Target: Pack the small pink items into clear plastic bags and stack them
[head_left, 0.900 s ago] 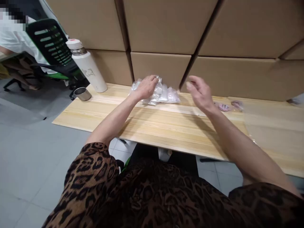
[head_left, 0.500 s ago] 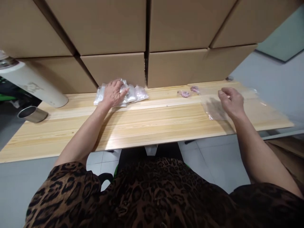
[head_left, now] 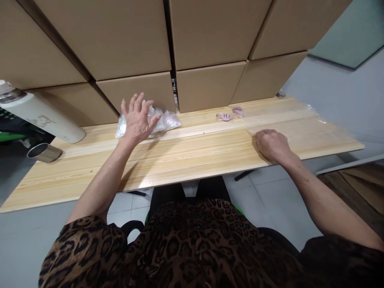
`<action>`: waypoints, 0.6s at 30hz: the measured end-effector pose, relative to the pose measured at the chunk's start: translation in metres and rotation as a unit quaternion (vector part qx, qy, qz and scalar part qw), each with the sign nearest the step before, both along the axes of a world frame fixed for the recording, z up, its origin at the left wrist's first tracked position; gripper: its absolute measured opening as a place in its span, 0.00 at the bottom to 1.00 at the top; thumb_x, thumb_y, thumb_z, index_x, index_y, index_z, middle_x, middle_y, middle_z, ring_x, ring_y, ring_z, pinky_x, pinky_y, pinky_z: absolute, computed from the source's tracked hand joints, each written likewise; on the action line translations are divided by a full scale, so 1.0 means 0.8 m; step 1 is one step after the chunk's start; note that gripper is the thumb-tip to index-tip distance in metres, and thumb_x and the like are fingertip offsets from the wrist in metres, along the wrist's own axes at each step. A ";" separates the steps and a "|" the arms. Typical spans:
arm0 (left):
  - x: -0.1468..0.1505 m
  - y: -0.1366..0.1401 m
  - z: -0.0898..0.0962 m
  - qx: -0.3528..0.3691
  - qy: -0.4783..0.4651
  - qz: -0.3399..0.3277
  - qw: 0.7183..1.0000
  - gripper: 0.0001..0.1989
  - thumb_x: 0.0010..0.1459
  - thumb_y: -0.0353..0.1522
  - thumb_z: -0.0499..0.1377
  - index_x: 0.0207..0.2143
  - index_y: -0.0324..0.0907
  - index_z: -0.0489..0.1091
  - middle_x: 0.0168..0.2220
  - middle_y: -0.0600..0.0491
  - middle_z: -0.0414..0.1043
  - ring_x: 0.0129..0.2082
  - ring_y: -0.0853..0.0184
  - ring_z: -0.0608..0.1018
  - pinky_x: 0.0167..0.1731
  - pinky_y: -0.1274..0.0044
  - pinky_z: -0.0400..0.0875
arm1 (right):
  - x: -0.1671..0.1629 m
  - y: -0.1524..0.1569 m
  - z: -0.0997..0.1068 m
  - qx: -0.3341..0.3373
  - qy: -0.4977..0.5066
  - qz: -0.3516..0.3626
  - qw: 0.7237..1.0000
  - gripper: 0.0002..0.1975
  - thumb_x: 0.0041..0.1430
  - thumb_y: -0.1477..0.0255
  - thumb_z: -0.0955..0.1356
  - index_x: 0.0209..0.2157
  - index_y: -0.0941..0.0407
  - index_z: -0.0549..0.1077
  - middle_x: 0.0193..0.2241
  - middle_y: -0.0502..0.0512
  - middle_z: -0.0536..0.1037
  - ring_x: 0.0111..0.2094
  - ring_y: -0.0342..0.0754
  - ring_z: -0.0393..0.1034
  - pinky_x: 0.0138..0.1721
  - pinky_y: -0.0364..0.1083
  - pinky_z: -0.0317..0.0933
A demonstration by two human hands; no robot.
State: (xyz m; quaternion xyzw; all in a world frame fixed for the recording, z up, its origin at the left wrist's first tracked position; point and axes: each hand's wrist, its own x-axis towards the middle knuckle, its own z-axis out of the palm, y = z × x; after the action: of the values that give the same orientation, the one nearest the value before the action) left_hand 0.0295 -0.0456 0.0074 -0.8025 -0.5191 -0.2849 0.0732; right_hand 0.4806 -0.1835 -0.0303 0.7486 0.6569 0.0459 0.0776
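Observation:
My left hand is raised with its fingers spread, above and in front of a row of small clear plastic packets. It holds nothing and partly hides the packets. On the right side of the table, my right hand is closed at the near left corner of a large, flat, clear plastic bag. The fingertips are turned down, so the exact grip is hidden. Two small pink-and-clear wrapped pieces lie on the wood between my hands, nearer the right one.
Stacked cardboard boxes form a wall along the back of the wooden table. At the left stand a white thermos and a metal cup. A small dark wrapped item lies by the boxes' right corner.
My left hand has lifted off the packets and spread its fingers. My right hand has moved lower and leftward, nearer the table's front edge, and the view has shifted slightly.

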 end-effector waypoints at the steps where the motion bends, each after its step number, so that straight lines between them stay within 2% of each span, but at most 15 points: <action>1: 0.011 -0.014 -0.002 0.004 -0.011 -0.025 1.000 0.36 0.71 0.60 0.47 0.67 0.49 0.69 0.76 0.42 0.61 0.79 0.45 0.58 0.77 0.45 0.40 | -0.006 -0.008 0.003 -0.002 0.002 0.004 1.000 0.17 0.71 0.77 0.59 0.46 0.65 0.79 0.50 0.76 0.82 0.52 0.66 0.78 0.44 0.54 0.67; 3: 0.036 -0.049 -0.012 -0.020 -0.042 -0.095 0.994 0.35 0.73 0.59 0.44 0.65 0.46 0.69 0.73 0.41 0.66 0.76 0.47 0.64 0.75 0.47 0.51 | -0.021 -0.025 0.009 0.008 0.012 0.023 1.000 0.17 0.72 0.77 0.59 0.45 0.62 0.79 0.49 0.71 0.83 0.50 0.64 0.79 0.42 0.53 0.67; 6: 0.074 -0.105 -0.035 -0.125 -0.086 -0.228 0.962 0.37 0.75 0.58 0.42 0.68 0.42 0.66 0.69 0.37 0.70 0.70 0.50 0.72 0.69 0.52 0.67 | -0.063 -0.051 0.010 0.042 0.076 0.102 0.991 0.17 0.73 0.75 0.59 0.44 0.59 0.79 0.50 0.68 0.83 0.48 0.61 0.80 0.44 0.53 0.70; 10: 0.103 -0.147 -0.062 -0.211 -0.076 -0.355 0.907 0.38 0.73 0.59 0.44 0.72 0.45 0.62 0.78 0.36 0.56 0.77 0.50 0.64 0.72 0.53 0.65 | -0.139 -0.070 0.007 0.029 0.222 0.252 0.941 0.18 0.74 0.74 0.59 0.45 0.58 0.80 0.49 0.67 0.84 0.48 0.59 0.80 0.50 0.55 0.73; 11: 0.105 -0.149 -0.065 -0.234 -0.059 -0.368 0.898 0.38 0.74 0.59 0.44 0.72 0.45 0.63 0.78 0.36 0.55 0.78 0.50 0.61 0.74 0.53 0.64 | -0.154 -0.069 0.008 0.017 0.257 0.278 0.926 0.18 0.75 0.73 0.59 0.46 0.58 0.81 0.49 0.66 0.84 0.49 0.58 0.80 0.51 0.55 0.73; 13: 0.104 -0.146 -0.067 -0.278 -0.023 -0.364 0.889 0.36 0.76 0.56 0.42 0.68 0.43 0.67 0.76 0.37 0.60 0.79 0.52 0.60 0.76 0.55 0.61 | -0.172 -0.059 0.016 -0.021 0.330 0.304 0.893 0.17 0.76 0.66 0.62 0.47 0.57 0.81 0.48 0.65 0.85 0.47 0.57 0.81 0.51 0.55 0.74; 15: 0.099 -0.135 -0.066 -0.301 -0.002 -0.336 0.893 0.33 0.78 0.52 0.42 0.63 0.40 0.72 0.72 0.37 0.67 0.77 0.53 0.63 0.75 0.56 0.61 | -0.170 -0.035 0.027 -0.037 0.395 0.288 0.872 0.21 0.75 0.56 0.64 0.49 0.56 0.82 0.50 0.64 0.85 0.48 0.58 0.81 0.49 0.55 0.75; 16: 0.096 -0.129 -0.065 -0.302 0.004 -0.324 0.897 0.31 0.78 0.49 0.42 0.61 0.39 0.74 0.70 0.37 0.69 0.76 0.53 0.65 0.75 0.56 0.62 | -0.161 -0.019 0.033 -0.023 0.412 0.264 0.872 0.24 0.74 0.53 0.64 0.50 0.56 0.82 0.52 0.65 0.85 0.49 0.59 0.81 0.49 0.56 0.75; 18: 0.090 -0.117 -0.061 -0.293 0.014 -0.308 0.905 0.27 0.78 0.45 0.45 0.58 0.37 0.76 0.68 0.36 0.70 0.73 0.54 0.69 0.74 0.59 0.63 | -0.137 0.024 0.041 0.049 0.392 0.202 0.896 0.27 0.73 0.51 0.64 0.54 0.56 0.81 0.57 0.66 0.83 0.55 0.63 0.79 0.55 0.60 0.73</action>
State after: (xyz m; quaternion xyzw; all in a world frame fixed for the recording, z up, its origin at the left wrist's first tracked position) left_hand 0.1014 -0.1389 -0.0416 -0.9118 -0.3050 -0.1169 -0.2489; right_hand 0.3714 -0.1641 0.0024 0.5603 0.7679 -0.2045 -0.2337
